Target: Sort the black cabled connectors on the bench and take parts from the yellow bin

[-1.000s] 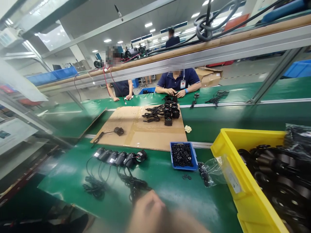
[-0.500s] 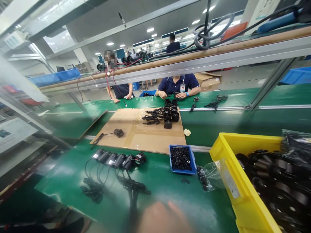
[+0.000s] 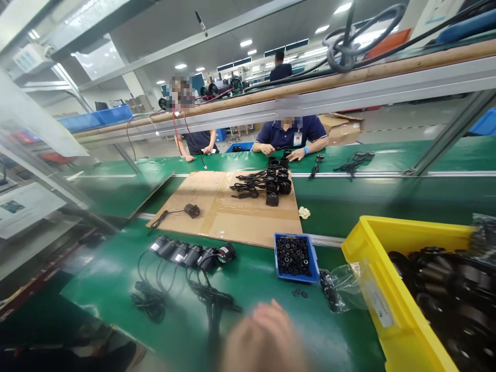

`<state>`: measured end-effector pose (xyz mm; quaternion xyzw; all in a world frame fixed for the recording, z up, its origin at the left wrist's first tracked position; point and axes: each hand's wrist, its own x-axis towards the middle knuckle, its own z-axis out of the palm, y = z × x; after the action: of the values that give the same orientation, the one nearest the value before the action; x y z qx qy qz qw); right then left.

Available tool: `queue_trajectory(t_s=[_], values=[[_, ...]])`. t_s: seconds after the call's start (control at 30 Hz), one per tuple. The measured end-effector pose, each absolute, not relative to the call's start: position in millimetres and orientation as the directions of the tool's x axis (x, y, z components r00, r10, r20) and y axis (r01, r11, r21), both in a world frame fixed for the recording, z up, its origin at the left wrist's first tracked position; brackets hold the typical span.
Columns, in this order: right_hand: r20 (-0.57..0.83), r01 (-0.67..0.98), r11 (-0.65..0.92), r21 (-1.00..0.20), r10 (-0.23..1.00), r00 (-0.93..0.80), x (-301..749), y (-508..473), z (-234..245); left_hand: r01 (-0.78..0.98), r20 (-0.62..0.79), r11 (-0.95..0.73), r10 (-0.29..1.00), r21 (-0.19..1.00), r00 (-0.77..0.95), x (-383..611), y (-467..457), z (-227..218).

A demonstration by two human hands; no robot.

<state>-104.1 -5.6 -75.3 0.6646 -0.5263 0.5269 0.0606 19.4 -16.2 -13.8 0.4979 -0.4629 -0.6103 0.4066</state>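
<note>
Two blurred shapes overlap at the bottom centre, which look like my left hand point(image 3: 244, 343) in front and my right hand point(image 3: 276, 321) just beyond it. The right fingers are curled and pressed together. What they hold, if anything, is hidden, and the left fingers cannot be made out. Ahead of them, a blue tray point(image 3: 297, 279) of small black rings stands on the green table point(image 3: 333, 336), with a few loose rings point(image 3: 299, 293) before it. To the left lies a row of black cylindrical motors point(image 3: 192, 255), their cables point(image 3: 211, 294) bundled toward me.
A yellow bin point(image 3: 372, 289) of black parts stands at right, beside a clear plastic bag point(image 3: 346, 289). Cardboard point(image 3: 194, 230) carries several black cabled parts point(image 3: 272, 196) and a single one point(image 3: 191, 210). Across the table sit two co-workers; a shelf rail point(image 3: 248, 111) spans overhead.
More of the curled fingers shows at the bottom centre, a little higher than before. The whole view has shifted slightly, so the table things appear a bit further right.
</note>
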Motion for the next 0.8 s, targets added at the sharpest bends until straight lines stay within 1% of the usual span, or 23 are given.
queue_trajectory(t_s=[0.07,0.1,0.17,0.2,0.23,0.27,0.37,0.43,0.47,0.57,0.67,0.7,0.8], values=[[0.760,-0.778,-0.435,-0.452,-0.645,-0.081,-124.8,-13.9,-57.1,0.062,-0.267,-0.276,-0.957,0.959,-0.116,13.7,-33.9,-17.1],[0.789,-0.813,-0.425,-0.398,-0.610,-0.067,-133.7,-16.1,-49.6,0.090,-0.311,-0.319,-0.946,0.943,-0.090,11.9,-41.9,-17.8],[0.890,-0.902,-0.380,-0.204,-0.456,-0.009,-146.3,-16.1,-41.4,0.175,-0.413,-0.412,-0.910,0.894,-0.035,10.3,-53.6,-17.1],[0.919,-0.933,-0.344,-0.104,-0.392,0.042,-149.9,-14.5,-40.9,0.218,-0.451,-0.443,-0.892,0.870,-0.012,10.4,-56.9,-15.9],[0.925,-0.950,-0.310,-0.033,-0.371,0.088,-152.2,-12.3,-42.6,0.249,-0.472,-0.457,-0.881,0.854,0.001,10.6,-58.6,-14.5],[0.915,-0.958,-0.286,0.003,-0.387,0.119,-153.6,-9.8,-45.7,0.268,-0.481,-0.460,-0.877,0.846,0.012,10.9,-59.1,-12.7],[0.859,-0.965,-0.260,0.030,-0.486,0.157,-157.2,-1.8,-57.3,0.303,-0.494,-0.461,-0.868,0.834,0.040,10.4,-57.2,-5.4],[0.849,-0.968,-0.245,0.051,-0.501,0.171,-159.9,3.0,-61.5,0.329,-0.505,-0.462,-0.861,0.824,0.057,9.2,-55.8,0.8],[0.850,-0.974,-0.224,0.037,-0.506,0.149,-160.6,4.7,-61.6,0.331,-0.505,-0.461,-0.861,0.823,0.058,8.6,-55.3,4.0],[0.861,-0.979,-0.194,0.060,-0.487,0.149,-158.7,5.7,-56.2,0.295,-0.466,-0.435,-0.884,0.851,0.042,8.2,-53.7,11.4],[0.836,-0.967,-0.235,0.096,-0.509,0.206,-155.6,3.1,-50.6,0.278,-0.439,-0.419,-0.898,0.864,0.010,10.0,-53.0,12.7],[0.827,-0.966,-0.245,0.081,-0.524,0.202,-155.4,3.1,-49.9,0.282,-0.442,-0.423,-0.897,0.861,0.003,10.8,-53.3,11.8],[0.815,-0.976,-0.214,-0.031,-0.571,0.099,-154.9,7.0,-49.5,0.283,-0.465,-0.442,-0.885,0.852,0.019,12.5,-55.2,6.3]])
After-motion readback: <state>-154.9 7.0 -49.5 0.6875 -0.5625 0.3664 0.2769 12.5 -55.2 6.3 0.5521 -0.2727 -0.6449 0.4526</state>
